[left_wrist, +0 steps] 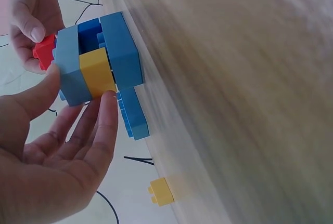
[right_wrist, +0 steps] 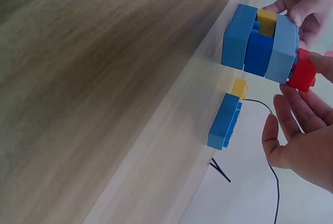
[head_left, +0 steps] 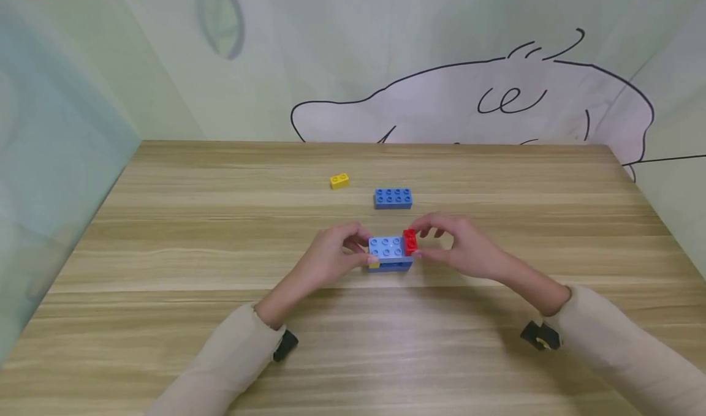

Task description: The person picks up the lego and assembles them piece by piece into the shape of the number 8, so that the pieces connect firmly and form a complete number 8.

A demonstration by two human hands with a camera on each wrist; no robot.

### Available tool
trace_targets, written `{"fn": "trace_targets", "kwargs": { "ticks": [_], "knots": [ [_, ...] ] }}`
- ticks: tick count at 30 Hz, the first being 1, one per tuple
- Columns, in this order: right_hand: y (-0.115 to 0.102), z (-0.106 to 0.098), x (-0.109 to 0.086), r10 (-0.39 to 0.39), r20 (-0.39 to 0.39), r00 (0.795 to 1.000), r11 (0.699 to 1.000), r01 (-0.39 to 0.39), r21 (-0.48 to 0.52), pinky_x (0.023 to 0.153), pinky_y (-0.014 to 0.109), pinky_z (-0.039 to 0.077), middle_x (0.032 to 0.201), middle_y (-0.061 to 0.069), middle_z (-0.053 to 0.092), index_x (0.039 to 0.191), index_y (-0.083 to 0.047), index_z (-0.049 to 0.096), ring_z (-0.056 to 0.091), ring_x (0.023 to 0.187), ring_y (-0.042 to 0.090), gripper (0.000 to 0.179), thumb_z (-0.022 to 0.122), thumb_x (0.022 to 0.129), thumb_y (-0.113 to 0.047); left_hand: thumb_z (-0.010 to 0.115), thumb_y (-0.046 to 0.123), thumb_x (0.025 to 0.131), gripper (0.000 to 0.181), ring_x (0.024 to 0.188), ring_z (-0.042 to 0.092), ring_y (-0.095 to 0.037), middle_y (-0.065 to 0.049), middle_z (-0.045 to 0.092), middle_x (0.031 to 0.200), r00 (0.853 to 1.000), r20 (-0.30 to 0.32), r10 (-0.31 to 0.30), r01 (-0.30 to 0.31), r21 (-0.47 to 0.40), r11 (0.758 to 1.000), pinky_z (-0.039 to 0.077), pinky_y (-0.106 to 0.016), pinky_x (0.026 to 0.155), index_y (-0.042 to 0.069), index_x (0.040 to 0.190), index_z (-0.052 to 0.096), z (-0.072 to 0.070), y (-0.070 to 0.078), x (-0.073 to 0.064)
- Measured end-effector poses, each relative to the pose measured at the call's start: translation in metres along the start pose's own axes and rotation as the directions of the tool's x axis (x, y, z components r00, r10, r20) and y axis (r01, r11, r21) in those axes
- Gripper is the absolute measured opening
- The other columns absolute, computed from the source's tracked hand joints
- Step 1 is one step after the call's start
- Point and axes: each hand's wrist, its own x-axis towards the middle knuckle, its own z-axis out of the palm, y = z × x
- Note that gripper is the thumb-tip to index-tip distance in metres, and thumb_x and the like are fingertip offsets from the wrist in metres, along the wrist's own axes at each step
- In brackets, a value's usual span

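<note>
A small stack of toy building bricks stands on the table in the middle of the head view. Its bottom layer is a long blue brick (left_wrist: 123, 50). Above that sit a yellow brick (left_wrist: 98, 73) at the left end and a darker blue brick (right_wrist: 258, 53) at the right, a gap between them. A light blue brick (head_left: 385, 249) bridges both. My left hand (head_left: 334, 255) holds the stack's left end, thumb at the near corner and fingers behind. Between thumb and index finger, my right hand (head_left: 469, 247) pinches a red two-stud brick (head_left: 410, 242) at the light blue brick's right end.
Behind the stack lies a loose blue eight-stud brick (head_left: 393, 200). A loose yellow two-stud brick (head_left: 339, 182) is farther back and to the left. The wooden table (head_left: 193, 232) ends at a wall (head_left: 358, 48) with line drawings.
</note>
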Motion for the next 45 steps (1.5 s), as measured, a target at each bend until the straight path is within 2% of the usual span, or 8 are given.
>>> {"fn": "trace_targets", "kwargs": {
  "ticks": [16,26,38,45],
  "knots": [
    [0.0008,0.0023,0.0023,-0.035,-0.015,0.999,0.999,0.035,0.004,0.081,0.046,0.046,0.104,0.004,0.063,0.108,-0.004,0.062,0.056,0.094,0.022,0.033,0.073,0.078,-0.010,0.072,0.010,0.078,0.027,0.088,0.059,-0.015,-0.005,0.063,0.099,1.000,0.007,0.004,-0.004,-0.005,1.000,0.050,-0.027,0.076,0.005,0.103,0.062,-0.0004,-0.0011,-0.0005],
    [0.0021,0.0024,0.0032,-0.063,-0.006,0.998,0.998,0.063,0.000,0.091,0.046,0.043,0.108,0.006,0.063,0.108,-0.002,0.062,0.055,0.106,0.024,0.033,0.073,0.078,-0.010,0.072,0.009,0.077,0.027,0.088,0.060,-0.015,-0.005,0.063,0.098,1.000,0.002,0.005,-0.005,-0.002,1.000,0.050,-0.027,0.077,0.005,0.102,0.063,0.0004,-0.0025,0.0004],
    [0.0095,0.0015,0.0019,-0.099,-0.014,0.995,0.995,0.099,0.017,0.089,0.047,0.045,0.108,0.007,0.063,0.109,-0.002,0.062,0.055,0.105,0.024,0.034,0.072,0.078,-0.009,0.072,0.010,0.078,0.025,0.089,0.060,-0.016,-0.005,0.063,0.099,1.000,0.003,0.005,-0.006,0.005,1.000,0.050,-0.028,0.078,0.005,0.101,0.063,-0.0002,-0.0015,0.0004],
    [0.0091,0.0016,0.0017,-0.127,-0.012,0.992,0.992,0.127,-0.013,0.089,0.043,0.045,0.109,0.007,0.063,0.110,-0.001,0.062,0.055,0.106,0.023,0.034,0.072,0.078,-0.008,0.072,0.010,0.078,0.025,0.089,0.060,-0.016,-0.005,0.063,0.099,1.000,0.009,-0.009,0.009,0.002,1.000,0.050,-0.028,0.077,0.006,0.102,0.063,-0.0002,0.0000,0.0001]
  ]
}}
